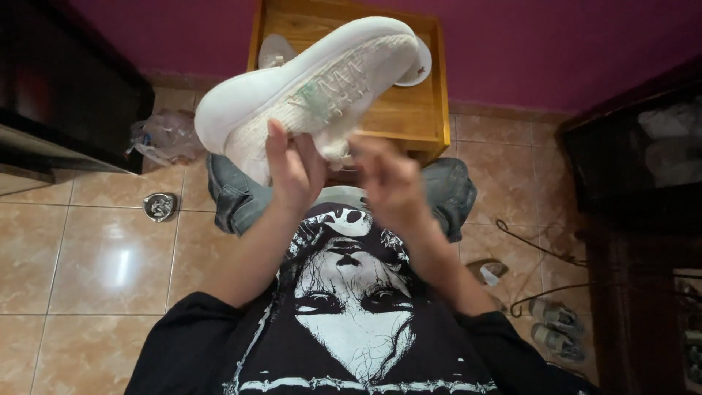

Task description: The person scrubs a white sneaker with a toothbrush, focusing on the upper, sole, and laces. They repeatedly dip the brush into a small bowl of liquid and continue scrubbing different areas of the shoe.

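Tiled floor (95,256); sneaker (314,88) above left hand (292,172)

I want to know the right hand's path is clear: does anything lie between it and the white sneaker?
Nothing visible does. The right hand is blurred, just below the white sneaker, which the left hand holds up.

A white shoe (311,88) is held up, tilted, its sole edge toward the upper left and its knit upper and laces facing down-right. The left hand (292,164) grips it from below, thumb on the knit. The right hand (391,179) is blurred, just beside the shoe's heel end; whether it touches cannot be told. Behind the shoe stands a wooden surface (420,110) against a magenta wall (556,44). A crumpled plastic bag (164,135) and a small metal dish (159,206) lie on the tiled floor (95,263); sandals (556,329) lie at right.
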